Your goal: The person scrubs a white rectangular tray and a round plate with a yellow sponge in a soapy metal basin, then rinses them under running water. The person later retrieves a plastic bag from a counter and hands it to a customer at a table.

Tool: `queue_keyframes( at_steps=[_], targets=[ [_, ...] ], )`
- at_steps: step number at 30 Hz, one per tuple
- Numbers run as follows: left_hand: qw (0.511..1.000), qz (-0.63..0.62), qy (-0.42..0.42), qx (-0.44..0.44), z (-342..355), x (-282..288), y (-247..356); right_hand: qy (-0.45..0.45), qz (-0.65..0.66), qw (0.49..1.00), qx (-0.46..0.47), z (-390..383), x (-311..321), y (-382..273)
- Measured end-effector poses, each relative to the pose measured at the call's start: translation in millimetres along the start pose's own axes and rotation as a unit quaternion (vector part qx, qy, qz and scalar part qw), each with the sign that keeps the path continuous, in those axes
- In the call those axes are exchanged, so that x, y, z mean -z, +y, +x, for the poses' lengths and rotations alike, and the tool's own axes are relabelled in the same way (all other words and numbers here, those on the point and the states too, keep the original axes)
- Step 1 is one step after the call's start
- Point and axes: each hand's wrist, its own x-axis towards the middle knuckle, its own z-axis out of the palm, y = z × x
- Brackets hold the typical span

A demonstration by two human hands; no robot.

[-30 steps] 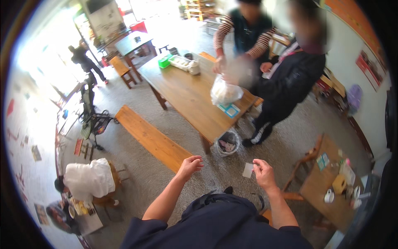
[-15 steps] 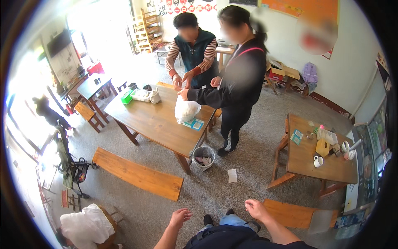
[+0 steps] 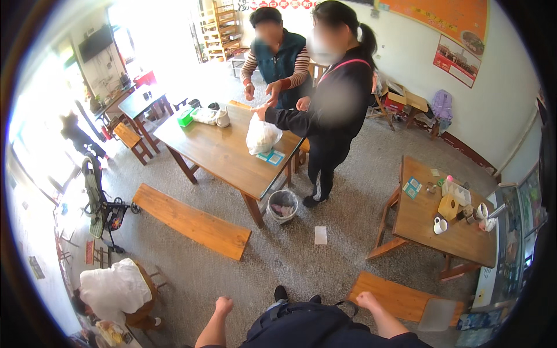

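Observation:
My left hand point(image 3: 224, 305) hangs low over the speckled floor, its fingers curled into a loose fist with nothing seen in it. At the other side of my body, my right hand point(image 3: 365, 300) is also closed, with no object visible in it. That hand is nearest to a wooden bench point(image 3: 380, 293) at the lower right. Across the wooden table point(image 3: 214, 153), a person in black holds a full white plastic bag point(image 3: 263, 136) by its top. A second person in a dark green vest point(image 3: 278, 61) reaches both hands toward it.
Beside the table stands a lined waste bin point(image 3: 283, 206); a white paper sheet point(image 3: 321, 235) lies on the floor. A long bench point(image 3: 191, 220) and a stroller point(image 3: 101, 203) are at left. On the right table point(image 3: 418, 223) are a mug point(image 3: 440, 225) and several containers.
My hands have dropped lower and farther apart, and their fingers have curled in more. The view has shifted slightly. The vested person's hands have drawn apart near the bag.

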Motion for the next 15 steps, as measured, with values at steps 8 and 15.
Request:
queue_keyframes(
  at_steps=[8,15],
  targets=[
    [0.996,0.004,-0.027,-0.086,-59,-36,68,-0.127,0.012,0.989,-0.070,-22,0,69],
    [0.994,0.043,-0.041,-0.095,-82,-43,52,-0.035,0.182,0.980,-0.069,-7,39,-6]
  ],
)
